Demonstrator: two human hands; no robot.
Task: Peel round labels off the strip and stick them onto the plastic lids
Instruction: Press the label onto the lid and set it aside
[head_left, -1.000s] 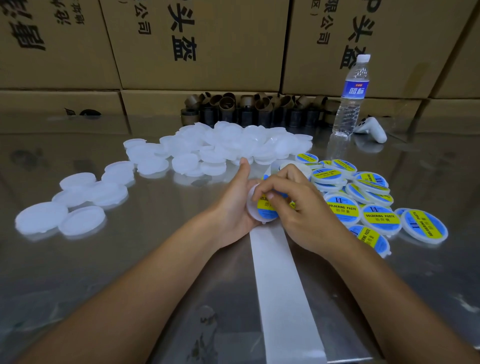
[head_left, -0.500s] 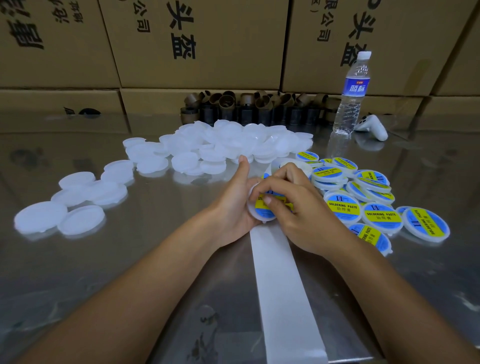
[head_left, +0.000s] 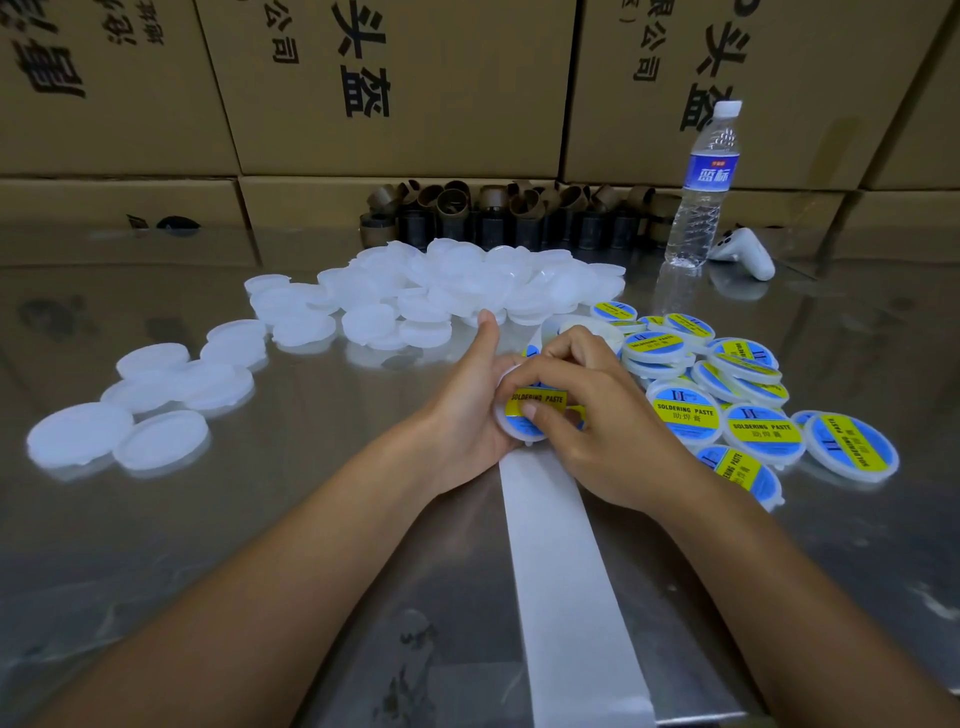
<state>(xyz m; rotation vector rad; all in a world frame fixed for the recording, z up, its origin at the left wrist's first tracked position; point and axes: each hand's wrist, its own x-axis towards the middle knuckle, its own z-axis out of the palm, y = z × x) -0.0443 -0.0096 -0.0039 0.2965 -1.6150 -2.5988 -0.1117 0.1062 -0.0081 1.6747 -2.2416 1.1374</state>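
Pressing: right hand (head_left: 592, 415) thumb smooths the round blue-yellow label (head_left: 535, 408); left hand (head_left: 467, 400) cups the light, stiff white plastic lid (head_left: 506, 423) by its rim at frame centre.

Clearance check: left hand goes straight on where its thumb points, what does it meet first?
Likely the unlabelled lid pile, its near edge; the thumb of the left hand aims there. Depth unclear.

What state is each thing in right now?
White round plastic lid: held, blue-and-yellow label on.
Left hand: grips lid.
Right hand: grips lid, thumb on label.
Plain white lids: unlabelled.
Labelled lids: heaped right.
White paper strip: flat, bare.
Clear water bottle: upright, capped.
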